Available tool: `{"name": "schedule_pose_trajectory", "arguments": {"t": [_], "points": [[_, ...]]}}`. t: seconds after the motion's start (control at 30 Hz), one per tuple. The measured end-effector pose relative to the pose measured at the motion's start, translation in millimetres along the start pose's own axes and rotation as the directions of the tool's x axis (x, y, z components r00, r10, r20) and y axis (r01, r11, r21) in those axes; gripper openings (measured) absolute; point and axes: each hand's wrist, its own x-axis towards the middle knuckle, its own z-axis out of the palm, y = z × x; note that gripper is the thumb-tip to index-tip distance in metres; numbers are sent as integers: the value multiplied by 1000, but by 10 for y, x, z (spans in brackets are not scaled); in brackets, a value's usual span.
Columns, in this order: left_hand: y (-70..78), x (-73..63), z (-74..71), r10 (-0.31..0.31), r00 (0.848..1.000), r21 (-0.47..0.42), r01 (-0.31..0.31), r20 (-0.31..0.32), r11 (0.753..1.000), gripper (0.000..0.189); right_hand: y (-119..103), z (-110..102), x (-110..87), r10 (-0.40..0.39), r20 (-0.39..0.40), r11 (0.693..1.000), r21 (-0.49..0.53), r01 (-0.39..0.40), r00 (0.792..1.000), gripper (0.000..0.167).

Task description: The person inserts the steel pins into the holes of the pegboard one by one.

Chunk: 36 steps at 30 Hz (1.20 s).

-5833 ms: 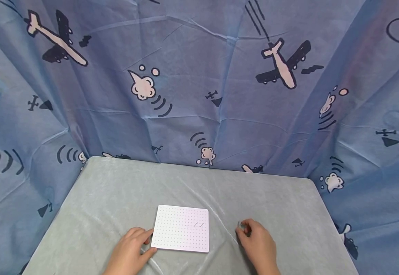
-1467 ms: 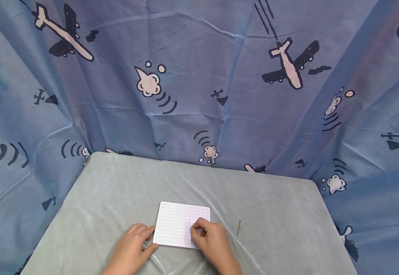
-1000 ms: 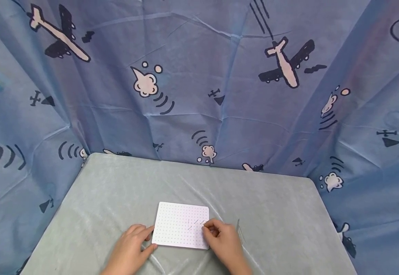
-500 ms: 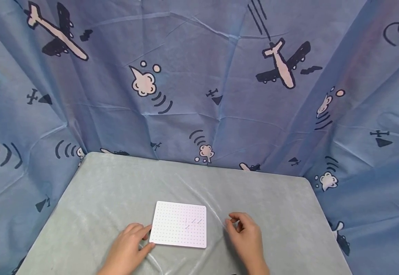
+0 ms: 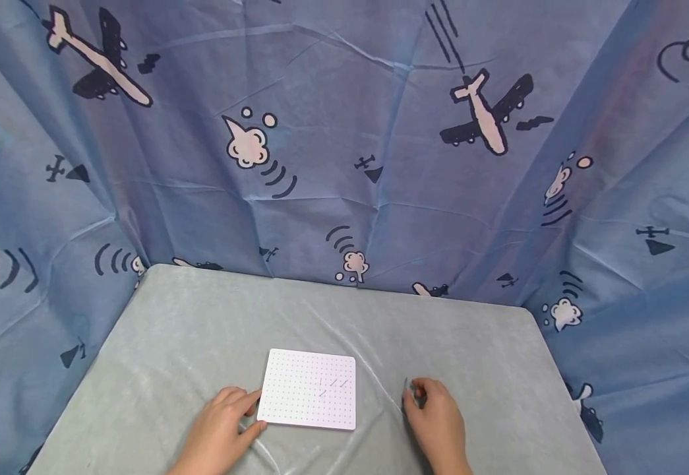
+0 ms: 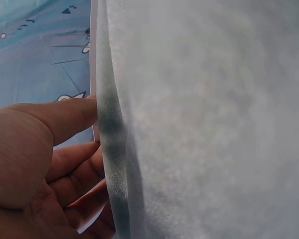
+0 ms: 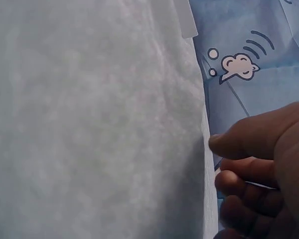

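A white board (image 5: 297,396) dotted with rows of small holes lies flat on the table. Several thin, needle-like metal pieces (image 5: 333,382) show as short dark lines on its right half. At the board's left edge and near corner rest the spread index finger and thumb of my left hand (image 5: 216,425). My right hand (image 5: 437,419) is at the table right of the board, its thumb and index finger bent beside a thin metal piece (image 5: 406,382). In the right wrist view, nothing shows between the fingertips (image 7: 218,143); whether they pinch the piece is hidden.
Grey, wrinkled cloth (image 5: 213,330) covers the table. Behind it and on both sides hangs a blue curtain (image 5: 320,132) printed with planes and clouds. The board's corner (image 7: 188,25) shows at the top of the right wrist view.
My right hand has left the board and moved right to the loose metal pieces. Another thin piece stands on the board below the first line. My left hand keeps its place.
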Motion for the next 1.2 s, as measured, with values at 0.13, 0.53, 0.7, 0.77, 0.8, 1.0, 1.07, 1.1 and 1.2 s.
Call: {"name": "schedule_pose_trajectory", "arguments": {"t": [0.13, 0.53, 0.7, 0.77, 0.8, 1.0, 1.07, 1.1, 1.2], "points": [[-4, -1, 1, -5, 1000, -4, 5, 7, 1000, 50, 22, 7, 7, 42, 66, 999, -23, -41, 997, 19], [-6, -7, -1, -9, 1000, -6, 9, 6, 1000, 50, 1, -3, -2, 76, 100, 997, -38, -72, 992, 3], [-17, -12, 8, 23, 999, -9, -23, -23, 1000, 51, -20, 16, -26, 91, 91, 995, -44, -87, 992, 10], [-24, -17, 13, 28, 999, -10, -28, -27, 1000, 50, -22, 34, -29, 94, 88, 995, -48, -91, 992, 12], [-26, -19, 15, 29, 999, -10, -29, -28, 1000, 50, -21, 45, -28, 93, 85, 995, -50, -89, 992, 12], [-31, -15, 31, 17, 1000, -7, -18, -18, 1000, 51, -31, 70, -21, 88, 82, 995, -60, -83, 993, 14], [-30, -10, 35, 14, 1000, -6, -14, -16, 1000, 53, -30, 67, -18, 91, 81, 995, -58, -86, 993, 14], [-30, -8, 35, 11, 1000, -7, -11, -15, 1000, 53, -29, 63, -15, 95, 80, 994, -56, -91, 992, 14], [-34, -4, 34, 5, 1000, -6, -5, -22, 1000, 53, -20, 54, -5, 102, 71, 994, -40, -99, 992, 12]]}}
